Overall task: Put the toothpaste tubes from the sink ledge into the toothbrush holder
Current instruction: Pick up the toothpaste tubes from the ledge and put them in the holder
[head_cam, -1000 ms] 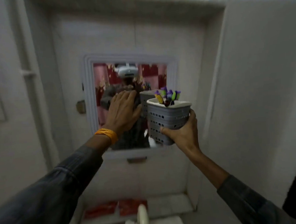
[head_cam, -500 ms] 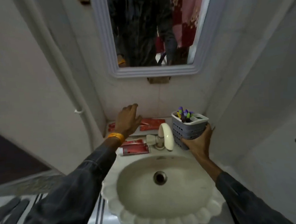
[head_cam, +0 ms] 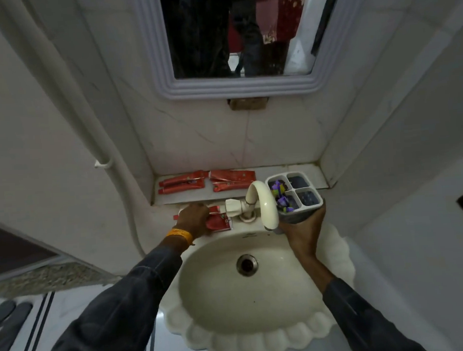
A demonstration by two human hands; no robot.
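Note:
Several red toothpaste tubes lie flat on the white ledge behind the sink. Two more red tubes lie on the sink rim left of the tap. My left hand, with an orange band at the wrist, rests on these near tubes with its fingers curled over their left end. My right hand grips the grey four-compartment toothbrush holder from below, right of the tap. Purple and yellow brushes fill its left compartments; the right two look dark inside.
A cream tap arches between my hands over the scalloped sink with its drain. A framed mirror hangs above. Walls close in left and right; a white pipe runs down the left wall.
My view has tipped down from the mirror to the sink. My right hand brought the holder down beside the tap. My left hand dropped from the ledge onto the near tubes.

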